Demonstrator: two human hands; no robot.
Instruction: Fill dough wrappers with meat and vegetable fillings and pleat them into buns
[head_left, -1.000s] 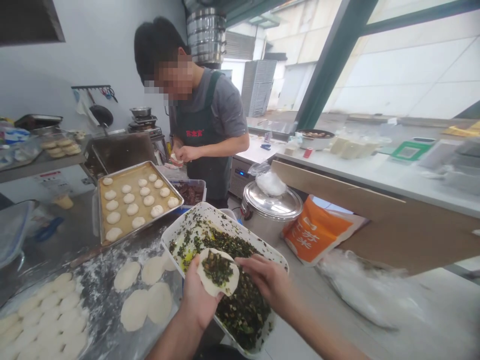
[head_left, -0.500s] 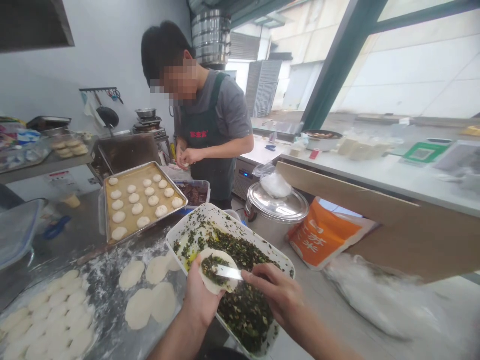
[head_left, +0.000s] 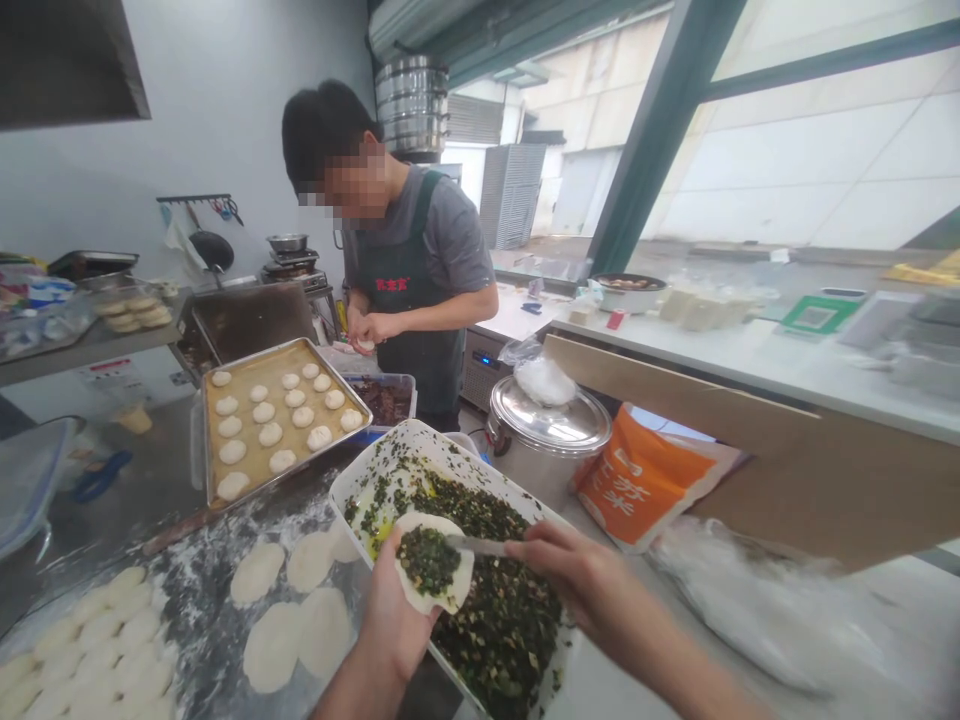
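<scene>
Held in fingers of left hand (head_left: 394, 615): wrapper (head_left: 463, 582), bearing filling (head_left: 427, 562), above tub (head_left: 409, 426). Gripped in fingers of right hand (head_left: 581, 570): spatula (head_left: 481, 546), tip at filling. On bench (head_left: 214, 585): rounds (head_left: 270, 645), beside tray (head_left: 253, 472) of buns (head_left: 263, 412).

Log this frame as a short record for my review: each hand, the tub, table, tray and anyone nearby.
left hand: holds dough round topped with green filling
right hand: grips metal spatula, tip at the filling's edge
white tub: chopped greens, below the hands
table: floured, more dough pieces
tray: rows of small buns
nearby: aproned co-worker, hands together
</scene>
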